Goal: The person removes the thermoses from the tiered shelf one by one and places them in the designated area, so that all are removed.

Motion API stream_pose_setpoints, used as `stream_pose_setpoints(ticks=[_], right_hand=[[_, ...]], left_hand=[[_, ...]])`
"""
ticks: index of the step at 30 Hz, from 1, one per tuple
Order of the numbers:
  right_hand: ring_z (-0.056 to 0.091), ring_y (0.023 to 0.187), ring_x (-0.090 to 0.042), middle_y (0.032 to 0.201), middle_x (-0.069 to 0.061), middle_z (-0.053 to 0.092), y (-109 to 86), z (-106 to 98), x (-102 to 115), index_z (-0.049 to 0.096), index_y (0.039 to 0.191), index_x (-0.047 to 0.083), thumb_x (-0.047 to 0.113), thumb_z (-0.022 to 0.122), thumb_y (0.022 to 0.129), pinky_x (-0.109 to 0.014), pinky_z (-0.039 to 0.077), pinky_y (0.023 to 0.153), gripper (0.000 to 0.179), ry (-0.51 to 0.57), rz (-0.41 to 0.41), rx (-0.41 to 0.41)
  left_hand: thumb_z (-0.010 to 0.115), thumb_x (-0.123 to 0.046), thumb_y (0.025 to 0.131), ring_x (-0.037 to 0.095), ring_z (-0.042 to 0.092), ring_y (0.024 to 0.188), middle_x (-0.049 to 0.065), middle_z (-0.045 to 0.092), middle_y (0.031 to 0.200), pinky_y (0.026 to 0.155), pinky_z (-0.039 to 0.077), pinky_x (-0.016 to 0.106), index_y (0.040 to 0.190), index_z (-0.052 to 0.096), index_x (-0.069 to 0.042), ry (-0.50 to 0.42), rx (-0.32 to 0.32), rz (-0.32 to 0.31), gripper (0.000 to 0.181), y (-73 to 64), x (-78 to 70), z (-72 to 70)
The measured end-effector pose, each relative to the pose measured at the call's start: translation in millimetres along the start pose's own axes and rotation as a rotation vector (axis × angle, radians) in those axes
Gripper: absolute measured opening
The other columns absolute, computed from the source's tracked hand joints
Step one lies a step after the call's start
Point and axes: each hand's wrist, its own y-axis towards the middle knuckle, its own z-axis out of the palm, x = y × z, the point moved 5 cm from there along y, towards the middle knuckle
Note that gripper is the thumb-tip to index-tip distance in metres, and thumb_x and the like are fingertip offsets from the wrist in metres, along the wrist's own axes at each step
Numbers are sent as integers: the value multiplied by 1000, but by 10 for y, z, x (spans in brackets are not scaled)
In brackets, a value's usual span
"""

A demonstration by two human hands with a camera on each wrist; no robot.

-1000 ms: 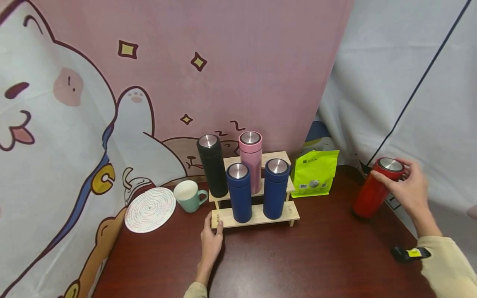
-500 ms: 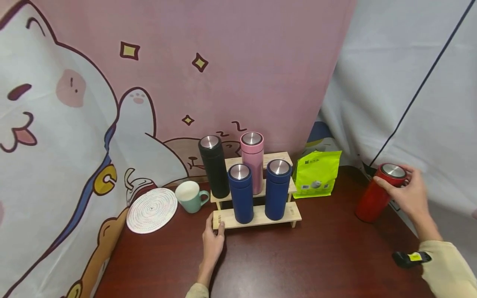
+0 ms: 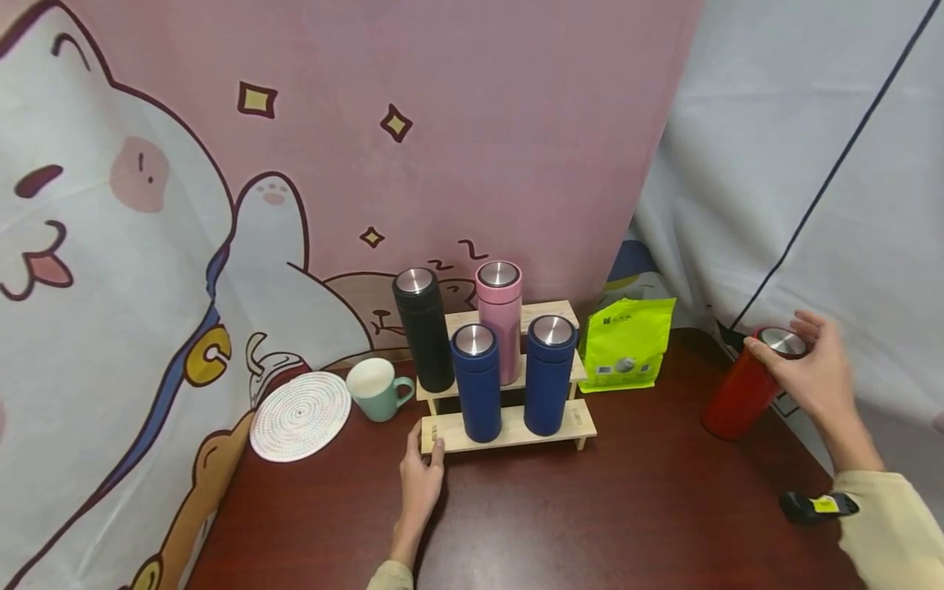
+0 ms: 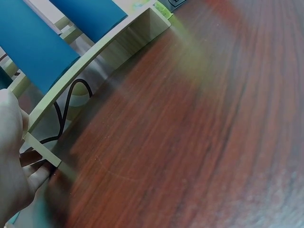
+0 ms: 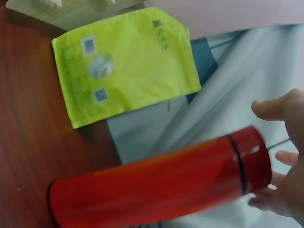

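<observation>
The red vacuum flask (image 3: pixel 737 397) stands near the right edge of the bench (image 3: pixel 627 492). The right grip (image 3: pixel 822 369) is spread around its lid (image 5: pixel 254 159), thumb apart. The flask looks stiff, smooth, perhaps heavy; better to grasp below the lid. The left grip (image 3: pixel 422 483) clamps the wooden rack (image 3: pixel 512 424).

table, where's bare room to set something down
Widest: in front of the rack, between the left hand and right sleeve. Another patch lies between the green bag and red bottle. Crowded: left of the rack, where the mug sits close between it and the mat.
</observation>
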Motion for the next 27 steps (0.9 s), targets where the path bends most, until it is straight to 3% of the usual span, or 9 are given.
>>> stream_pose_setpoints(ticks=[3, 6, 11, 18, 27], right_hand=[[35, 144, -45, 160, -25, 34, 44, -5, 167, 28, 159, 9, 41, 68, 93, -42, 32, 117, 83, -13, 2, -26], [33, 142, -49, 160, -24, 34, 82, -1, 348, 33, 157, 8, 41, 67, 94, -61, 26, 115, 79, -20, -13, -66], [34, 145, -40, 158, -19, 39, 107, 69, 663, 41, 153, 8, 38, 68, 94, -56, 25, 120, 71, 25, -51, -119], [33, 147, -36, 156, -17, 42, 70, 235, 1099, 43, 152, 10, 38, 67, 94, -57, 23, 121, 69, 112, -132, -80], [38, 145, -40, 152, -20, 47, -35, 455, 1666, 43, 149, 5, 34, 70, 94, -55, 24, 122, 68, 213, -269, -6]], left_hand=[[66, -13, 97, 34, 60, 123, 21, 60, 140, 92, 54, 50, 147, 49, -4, -1, -2, 0, 53, 3, -4, -4], [67, -12, 97, 32, 62, 118, 21, 62, 137, 88, 55, 47, 146, 50, -3, 1, -8, 9, 53, -4, -12, -9], [67, -11, 97, 31, 62, 118, 20, 63, 137, 87, 54, 45, 146, 51, -3, -2, -7, 8, 52, -7, -8, -7], [66, -13, 98, 34, 60, 123, 21, 60, 140, 91, 53, 50, 147, 49, -4, -16, 1, 5, 53, -6, -20, -4], [66, -11, 97, 33, 60, 122, 21, 61, 139, 91, 53, 50, 147, 49, -3, -22, 0, 6, 53, -13, -17, -4]])
